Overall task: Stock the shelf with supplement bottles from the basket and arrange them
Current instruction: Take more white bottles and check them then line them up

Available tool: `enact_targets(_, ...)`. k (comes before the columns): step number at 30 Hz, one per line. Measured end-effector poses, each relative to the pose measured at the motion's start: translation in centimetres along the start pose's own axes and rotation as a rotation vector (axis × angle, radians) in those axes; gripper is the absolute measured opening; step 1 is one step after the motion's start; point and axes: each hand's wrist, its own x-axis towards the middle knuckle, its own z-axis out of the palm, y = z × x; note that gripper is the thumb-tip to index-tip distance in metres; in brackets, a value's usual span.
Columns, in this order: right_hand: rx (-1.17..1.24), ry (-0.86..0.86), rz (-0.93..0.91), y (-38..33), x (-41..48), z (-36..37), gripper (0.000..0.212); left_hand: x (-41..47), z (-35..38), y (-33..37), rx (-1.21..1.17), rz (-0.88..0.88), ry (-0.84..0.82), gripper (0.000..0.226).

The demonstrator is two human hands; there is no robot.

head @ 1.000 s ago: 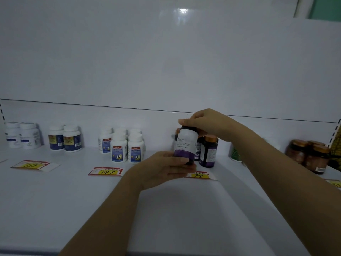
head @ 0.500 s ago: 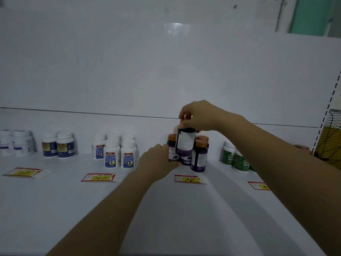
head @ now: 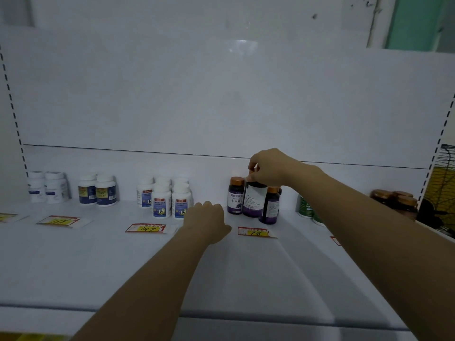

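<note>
The right hand (head: 267,166) curls its fingers round the cap of the dark purple round plastic supplement bottle with a white paper label (head: 254,199), holding it upright between two copper-capped purple bottles (head: 235,196) at the back of the smooth white metal shelf (head: 98,254). The bottle looks light, rigid and glossy, so probably slick on its sides; the cap offers the surer hold. The left hand (head: 209,217) sits just left of them, loosely curled and empty.

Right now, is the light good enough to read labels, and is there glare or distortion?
Head view: dim, bluish light; a glare patch on the back panel; the uprights bow from the wide lens; small print on the dark bottle is unreadable.
</note>
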Motion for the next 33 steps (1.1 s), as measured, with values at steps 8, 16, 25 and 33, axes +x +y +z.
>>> enact_targets(8, -0.02, 0.017, -0.123, -4.1, 0.4, -1.4, 0.038, -2.3, -1.8, -2.8, -0.072, -0.092, -0.014, 0.05)
enact_targets(16, -0.046, 0.031, -0.33, -15.4, 2.1, -1.6, 0.039, -7.1, -4.2, -11.3, -0.121, -0.269, -0.036, 0.046)
enact_targets(25, 0.071, 0.03, -0.605, -35.4, 2.6, 0.0, 0.039, -19.2, -6.5, -28.1, -0.004, -0.567, -0.043, 0.041)
enact_targets(33, 0.17, -0.031, -0.874, -55.0, 1.4, 3.0, 0.038, -31.7, -6.5, -42.9, 0.018, -0.882, -0.062, 0.028)
